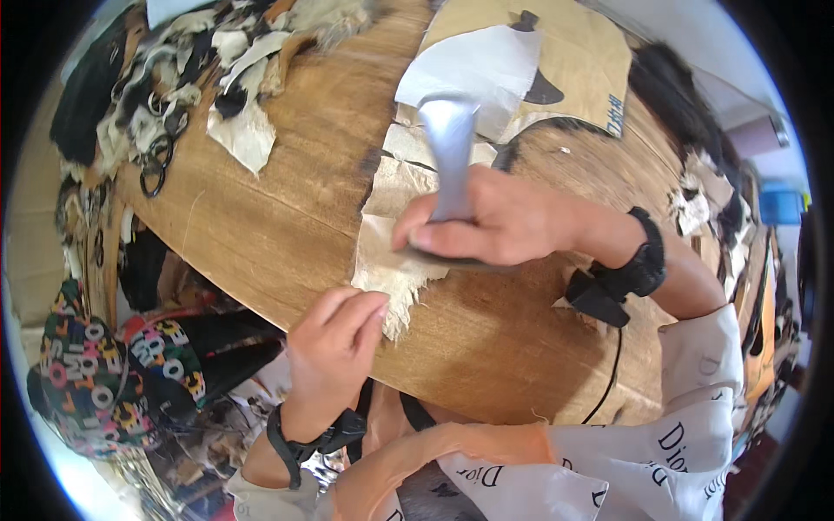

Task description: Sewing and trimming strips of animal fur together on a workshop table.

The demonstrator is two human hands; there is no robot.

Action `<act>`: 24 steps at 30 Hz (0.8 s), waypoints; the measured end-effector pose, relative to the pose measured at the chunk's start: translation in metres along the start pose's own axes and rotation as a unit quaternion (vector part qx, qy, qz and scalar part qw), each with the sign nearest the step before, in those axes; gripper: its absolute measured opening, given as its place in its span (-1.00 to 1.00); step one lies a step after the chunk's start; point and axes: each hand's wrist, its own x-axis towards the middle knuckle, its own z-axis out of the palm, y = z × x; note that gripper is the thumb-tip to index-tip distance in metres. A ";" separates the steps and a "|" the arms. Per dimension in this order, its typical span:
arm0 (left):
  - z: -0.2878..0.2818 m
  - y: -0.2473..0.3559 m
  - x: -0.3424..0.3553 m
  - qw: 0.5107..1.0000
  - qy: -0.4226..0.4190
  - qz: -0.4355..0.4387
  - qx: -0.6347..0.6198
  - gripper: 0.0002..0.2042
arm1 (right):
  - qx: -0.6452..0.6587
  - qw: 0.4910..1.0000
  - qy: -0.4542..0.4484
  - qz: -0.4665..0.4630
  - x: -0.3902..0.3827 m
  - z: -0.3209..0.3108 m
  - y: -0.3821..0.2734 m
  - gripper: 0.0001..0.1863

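A pale, rough-edged piece of hide lies skin side up on the wooden table in front of me, its near edge frayed. My left hand is at its near left edge, fingers curled together and pinching it. Over the hide's right side, my right hand grips a shiny silver metal tool with a flared far end. Motion smears the tool, so its exact kind does not show. Under the right fist runs a dark edge; I cannot tell whether it belongs to the tool.
Tan card patterns and a white sheet lie at the far side. Fur scraps and black-handled scissors are at the far left. Black fur lies far right. A patterned cloth item is beyond the table's left edge.
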 end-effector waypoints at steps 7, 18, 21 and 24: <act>0.041 0.008 -0.007 0.994 0.031 0.045 0.095 -0.80 | -0.092 0.986 -0.109 -0.087 0.024 0.020 0.016 -0.73; 0.053 0.011 -0.013 0.927 0.030 0.123 0.353 -0.75 | -0.083 0.983 -0.050 -0.158 0.028 0.036 0.039 -0.77; 0.054 0.011 -0.012 0.922 0.029 0.133 0.363 -0.74 | -0.114 0.979 -0.051 -0.163 0.028 0.035 0.040 -0.77; 0.056 0.009 -0.011 0.926 0.052 0.134 0.350 -0.75 | -0.109 0.979 -0.039 -0.166 0.029 0.036 0.040 -0.77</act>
